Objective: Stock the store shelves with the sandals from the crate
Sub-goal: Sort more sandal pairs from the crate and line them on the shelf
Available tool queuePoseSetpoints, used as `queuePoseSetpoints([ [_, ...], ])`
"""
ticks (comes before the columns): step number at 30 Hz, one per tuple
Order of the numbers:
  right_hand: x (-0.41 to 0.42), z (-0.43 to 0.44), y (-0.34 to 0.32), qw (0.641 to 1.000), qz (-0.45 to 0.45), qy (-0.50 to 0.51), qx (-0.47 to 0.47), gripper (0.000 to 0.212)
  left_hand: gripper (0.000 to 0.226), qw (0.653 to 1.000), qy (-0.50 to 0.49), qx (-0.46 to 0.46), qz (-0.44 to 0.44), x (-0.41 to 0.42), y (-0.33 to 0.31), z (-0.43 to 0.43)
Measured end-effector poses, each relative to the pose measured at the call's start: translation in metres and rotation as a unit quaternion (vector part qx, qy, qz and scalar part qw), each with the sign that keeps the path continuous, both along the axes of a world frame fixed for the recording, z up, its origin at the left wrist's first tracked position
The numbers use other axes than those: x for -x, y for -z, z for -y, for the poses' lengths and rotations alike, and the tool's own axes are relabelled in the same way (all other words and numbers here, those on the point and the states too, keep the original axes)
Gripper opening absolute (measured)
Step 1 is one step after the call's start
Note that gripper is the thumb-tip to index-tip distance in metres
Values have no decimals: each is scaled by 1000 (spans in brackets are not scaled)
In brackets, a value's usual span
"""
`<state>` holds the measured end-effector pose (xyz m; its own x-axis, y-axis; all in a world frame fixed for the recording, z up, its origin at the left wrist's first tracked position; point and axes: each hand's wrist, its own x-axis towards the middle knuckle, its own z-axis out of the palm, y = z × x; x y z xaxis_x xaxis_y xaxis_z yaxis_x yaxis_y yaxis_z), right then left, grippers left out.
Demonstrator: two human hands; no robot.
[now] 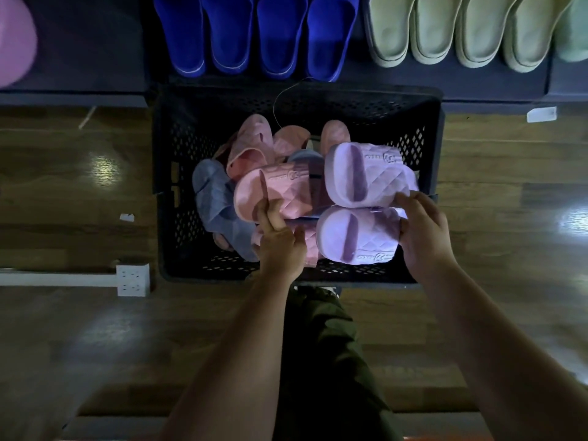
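Observation:
A black perforated crate (171,173) stands on the floor below the shelf, holding several pink, grey-blue and lilac sandals. My right hand (423,237) grips a pair of lilac quilted sandals (366,176) by their right ends, one sandal above the other, over the crate's right side. My left hand (280,240) pinches the near edge of a pink quilted sandal (273,192) in the crate's middle. More pink sandals (254,144) lie toward the back and a grey-blue sandal (216,198) lies at the left.
On the dark shelf (95,58) above the crate stand blue slides (254,33) and pale green slides (461,30), with a lilac shape (14,39) at far left. A white power strip (133,280) lies on the wooden floor to the crate's left. My trouser leg (324,361) is below.

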<state>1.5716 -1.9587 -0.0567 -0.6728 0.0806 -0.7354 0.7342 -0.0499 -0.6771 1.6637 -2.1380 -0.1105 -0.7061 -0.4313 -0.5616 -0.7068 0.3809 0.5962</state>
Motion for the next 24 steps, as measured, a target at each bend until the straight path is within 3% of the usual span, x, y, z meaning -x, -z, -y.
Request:
queuePoseSetpoints([
  [7,-2,0,4,1000,8,1,6,9,77,996,92,13,17,-17,3,9],
  [10,-3,-1,4,1000,3,-4,-2,5,77,998,16,-54,-35,-14,5,0],
  [15,-3,-4,-1,1000,-5,3,3,7,71,979,-155,-129,-30,6,11,-4],
  [18,-2,-4,-4,1000,-5,10,4,8,49,969,-164,-184,-18,5,6,3],
  [24,-2,-2,-14,1000,3,13,-3,11,46,955,-140,-253,-62,7,-17,26],
])
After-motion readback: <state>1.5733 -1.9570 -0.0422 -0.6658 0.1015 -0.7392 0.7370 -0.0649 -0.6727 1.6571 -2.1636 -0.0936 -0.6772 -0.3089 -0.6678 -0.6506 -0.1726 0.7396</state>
